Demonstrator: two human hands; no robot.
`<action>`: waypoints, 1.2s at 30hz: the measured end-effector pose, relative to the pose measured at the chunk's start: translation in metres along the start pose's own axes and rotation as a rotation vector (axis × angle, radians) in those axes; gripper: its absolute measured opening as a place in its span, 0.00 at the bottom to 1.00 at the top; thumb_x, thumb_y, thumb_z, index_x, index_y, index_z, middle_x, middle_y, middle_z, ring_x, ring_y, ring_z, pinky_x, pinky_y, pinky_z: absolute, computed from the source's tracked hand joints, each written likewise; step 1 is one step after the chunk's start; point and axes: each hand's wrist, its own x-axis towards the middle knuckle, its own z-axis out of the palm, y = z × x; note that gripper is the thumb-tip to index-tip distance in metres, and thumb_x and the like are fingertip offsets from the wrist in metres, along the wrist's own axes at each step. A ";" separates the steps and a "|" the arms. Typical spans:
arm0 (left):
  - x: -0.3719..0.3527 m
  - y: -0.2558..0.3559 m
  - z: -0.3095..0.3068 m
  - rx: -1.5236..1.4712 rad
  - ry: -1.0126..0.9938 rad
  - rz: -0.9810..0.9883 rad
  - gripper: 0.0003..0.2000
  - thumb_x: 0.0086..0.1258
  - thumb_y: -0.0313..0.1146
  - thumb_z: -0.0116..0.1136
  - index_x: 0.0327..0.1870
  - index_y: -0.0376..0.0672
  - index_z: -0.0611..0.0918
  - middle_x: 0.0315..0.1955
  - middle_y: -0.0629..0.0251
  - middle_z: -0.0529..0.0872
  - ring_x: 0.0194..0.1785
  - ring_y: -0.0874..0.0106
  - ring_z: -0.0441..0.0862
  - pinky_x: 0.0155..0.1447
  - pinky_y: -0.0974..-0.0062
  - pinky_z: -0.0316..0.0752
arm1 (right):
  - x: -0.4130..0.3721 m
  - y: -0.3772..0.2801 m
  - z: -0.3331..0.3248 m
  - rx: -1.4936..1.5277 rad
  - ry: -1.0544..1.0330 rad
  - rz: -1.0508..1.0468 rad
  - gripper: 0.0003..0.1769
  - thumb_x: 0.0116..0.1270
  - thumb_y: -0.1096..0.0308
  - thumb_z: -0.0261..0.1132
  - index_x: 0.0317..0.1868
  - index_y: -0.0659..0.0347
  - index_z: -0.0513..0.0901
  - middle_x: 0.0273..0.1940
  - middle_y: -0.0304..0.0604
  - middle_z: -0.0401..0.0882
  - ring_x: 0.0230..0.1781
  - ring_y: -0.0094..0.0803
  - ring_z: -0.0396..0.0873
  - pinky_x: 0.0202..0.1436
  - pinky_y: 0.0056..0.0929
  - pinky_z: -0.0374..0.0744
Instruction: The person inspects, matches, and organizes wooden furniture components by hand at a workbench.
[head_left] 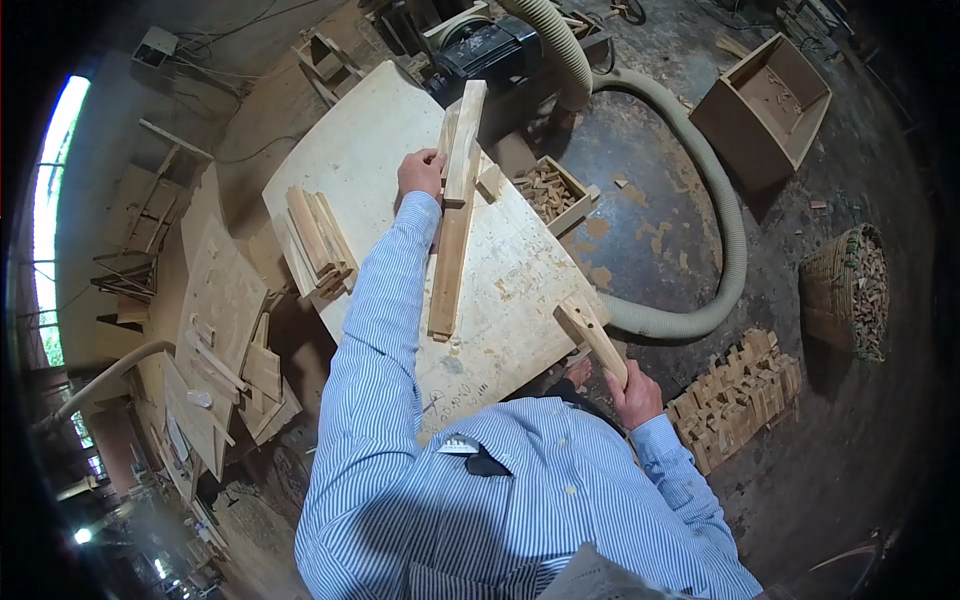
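Note:
On a pale plywood worktop (510, 285), a long wooden strip (452, 275) lies lengthwise, with a lighter wooden piece (463, 150) crossing over its far end. Beside these pieces is my left hand (420, 172), fingers bent and closed at the wood's left edge; the fingertips are partly hidden. A small wooden block (489, 183) sits just right of the strips. My right hand (637, 396) is wrapped round the handle of a wooden mallet (598, 345), whose head is over the worktop's near right edge.
Several wooden strips (318, 238) are stacked on the worktop's left. Beyond it stand a motor (487, 52) and a box of offcuts (575, 212). A grey hose (735, 230) loops across the floor. To the right are a wooden bin (740, 125), a basket (825, 295) and piled blocks (735, 405).

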 end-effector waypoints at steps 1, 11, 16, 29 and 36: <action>0.000 0.002 -0.001 0.000 0.001 -0.006 0.15 0.72 0.39 0.69 0.55 0.43 0.91 0.43 0.52 0.94 0.44 0.63 0.92 0.53 0.66 0.84 | 0.002 0.000 0.000 0.006 0.018 -0.018 0.22 0.78 0.48 0.62 0.48 0.62 0.77 0.35 0.62 0.86 0.37 0.62 0.87 0.39 0.54 0.83; 0.000 0.018 -0.006 -0.037 -0.030 -0.062 0.15 0.71 0.41 0.70 0.51 0.41 0.90 0.43 0.53 0.91 0.47 0.59 0.89 0.56 0.63 0.82 | 0.005 -0.006 0.006 -0.005 0.008 -0.003 0.19 0.77 0.53 0.64 0.49 0.63 0.77 0.35 0.62 0.85 0.37 0.63 0.86 0.39 0.53 0.82; 0.006 0.020 0.000 -0.011 0.013 -0.009 0.15 0.70 0.42 0.70 0.52 0.44 0.90 0.45 0.52 0.89 0.52 0.56 0.87 0.60 0.59 0.80 | 0.009 -0.008 0.002 -0.009 0.032 -0.004 0.19 0.78 0.53 0.63 0.49 0.64 0.77 0.35 0.63 0.85 0.38 0.63 0.86 0.40 0.54 0.82; 0.107 -0.027 -0.007 -0.013 -0.026 -0.036 0.15 0.69 0.45 0.71 0.50 0.47 0.91 0.48 0.53 0.91 0.56 0.56 0.87 0.62 0.60 0.80 | 0.083 -0.067 0.047 -0.010 0.023 0.022 0.22 0.79 0.49 0.61 0.50 0.64 0.77 0.37 0.65 0.86 0.40 0.66 0.85 0.42 0.58 0.81; 0.144 -0.043 -0.008 -0.019 0.008 -0.034 0.15 0.69 0.46 0.70 0.50 0.49 0.91 0.49 0.54 0.91 0.56 0.56 0.87 0.62 0.60 0.80 | 0.112 -0.090 0.054 -0.046 0.066 0.003 0.23 0.79 0.48 0.61 0.50 0.63 0.77 0.37 0.67 0.85 0.40 0.67 0.85 0.43 0.60 0.80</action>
